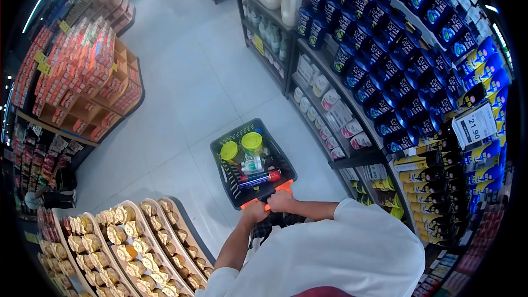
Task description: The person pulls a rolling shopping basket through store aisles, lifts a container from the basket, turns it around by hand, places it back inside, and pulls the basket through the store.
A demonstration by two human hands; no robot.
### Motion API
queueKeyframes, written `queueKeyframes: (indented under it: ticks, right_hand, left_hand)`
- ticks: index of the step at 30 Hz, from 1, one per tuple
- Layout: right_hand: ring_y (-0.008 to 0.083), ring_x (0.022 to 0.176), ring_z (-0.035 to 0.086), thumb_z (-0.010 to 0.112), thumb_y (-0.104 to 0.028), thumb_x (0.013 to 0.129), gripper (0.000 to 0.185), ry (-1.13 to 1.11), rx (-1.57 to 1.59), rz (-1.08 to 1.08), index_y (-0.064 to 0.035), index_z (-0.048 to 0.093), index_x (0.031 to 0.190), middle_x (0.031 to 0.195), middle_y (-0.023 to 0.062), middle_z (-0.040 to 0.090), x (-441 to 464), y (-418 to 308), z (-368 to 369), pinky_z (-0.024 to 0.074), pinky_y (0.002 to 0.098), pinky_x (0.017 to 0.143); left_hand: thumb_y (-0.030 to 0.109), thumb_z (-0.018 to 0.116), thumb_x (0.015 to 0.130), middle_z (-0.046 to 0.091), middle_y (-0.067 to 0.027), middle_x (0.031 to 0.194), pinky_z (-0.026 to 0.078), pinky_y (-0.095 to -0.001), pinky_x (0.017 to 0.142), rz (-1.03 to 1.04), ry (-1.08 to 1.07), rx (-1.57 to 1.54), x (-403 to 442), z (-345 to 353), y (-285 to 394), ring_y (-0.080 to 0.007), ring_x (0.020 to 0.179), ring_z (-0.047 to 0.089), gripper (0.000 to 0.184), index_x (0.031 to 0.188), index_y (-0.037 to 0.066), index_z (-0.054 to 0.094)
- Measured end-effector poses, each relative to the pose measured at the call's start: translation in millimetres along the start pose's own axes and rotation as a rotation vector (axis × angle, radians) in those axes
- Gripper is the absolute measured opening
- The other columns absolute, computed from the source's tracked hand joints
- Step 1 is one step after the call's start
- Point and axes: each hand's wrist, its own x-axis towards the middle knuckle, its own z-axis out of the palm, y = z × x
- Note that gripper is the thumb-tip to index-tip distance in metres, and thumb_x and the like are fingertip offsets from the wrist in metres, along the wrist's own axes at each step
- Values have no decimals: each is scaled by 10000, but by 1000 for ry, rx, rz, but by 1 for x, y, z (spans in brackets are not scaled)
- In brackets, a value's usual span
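Observation:
A dark shopping cart (224,175) stands in front of me on the pale tiled floor. Its orange handle (285,186) runs across the near end. My left hand (255,212) is wrapped round the left part of this handle, and my right hand (282,202) grips it further right. Inside the basket lie two containers with yellow-green lids, one being the right container (252,142). Near them are a white and green package (252,165) and a red and blue cylindrical item (264,178). Other contents are too small to make out.
Shelves of dark blue bottles (377,49) rise on the right, with a price sign (474,125). At left stands a wooden display of red boxes (77,71). Curved racks of wrapped goods (137,247) are close at lower left. The tiled aisle (192,60) runs ahead.

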Motion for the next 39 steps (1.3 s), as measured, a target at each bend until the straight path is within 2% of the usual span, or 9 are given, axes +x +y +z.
queueKeyframes:
  ticks: [5,10,13,14,16,19,22,25,39]
  right_hand:
    - [310,775,679,599,-311,755,257,-94,-38,-117,-82,701,813,810,133,695,39,16,-22,528,457,651]
    - [340,808,661,620,-373,733,313,-237,-32,-254,-78,688,813,834,133,689,89,50,-56,524,483,672]
    - [376,733,650,622,-420,706,368,-108,-13,-355,-57,683,724,798,167,679,119,67,-46,520,488,656]
    - [378,730,648,616,-438,714,381,-121,-31,-366,-64,689,711,766,163,678,125,67,-54,517,492,654]
    - [354,748,664,631,-438,719,369,-233,-59,-240,-78,706,746,766,158,684,130,57,-97,533,467,679]
    - [350,726,663,618,-438,734,352,-195,-19,-191,-94,688,710,751,150,679,148,60,-110,534,462,642]
    - [332,740,668,629,-456,738,372,-148,-93,-188,-89,685,750,763,138,682,174,77,-113,529,459,667]
    - [330,752,667,638,-450,742,359,-137,-89,-197,-94,684,756,770,138,682,199,86,-124,527,457,693]
    - [311,785,672,644,-419,751,320,-220,-116,-168,-109,691,818,805,128,687,313,108,-218,528,458,705]
  left_hand:
    - [386,605,786,690,-150,999,518,-417,835,-24,-13,12,11,-39,-9,-326,939,652,363,972,89,701]
    - [367,634,767,694,-150,973,522,-417,831,0,16,-33,31,-79,-29,-323,938,654,352,969,88,702]
    - [341,624,768,690,-182,944,528,-434,824,54,87,-71,42,-99,-40,-345,881,661,323,911,63,704]
    - [342,605,778,692,-178,949,523,-440,833,44,2,-35,40,-121,-37,-344,907,657,321,891,61,708]
    - [337,597,787,695,-172,939,491,-448,881,59,54,-70,50,-123,-50,-336,938,647,311,853,58,717]
    - [337,598,791,695,-160,901,498,-434,814,78,92,-25,68,-129,-67,-319,914,646,302,830,62,716]
    - [357,627,788,695,-160,929,518,-421,816,32,22,-46,76,-169,-75,-317,937,647,326,850,48,709]
    - [338,633,751,688,-174,834,539,-439,738,34,102,-107,92,-185,-91,-339,820,665,302,768,43,690]
    - [360,644,755,690,-147,863,527,-444,759,44,136,-94,156,-292,-158,-322,850,659,309,828,64,693]
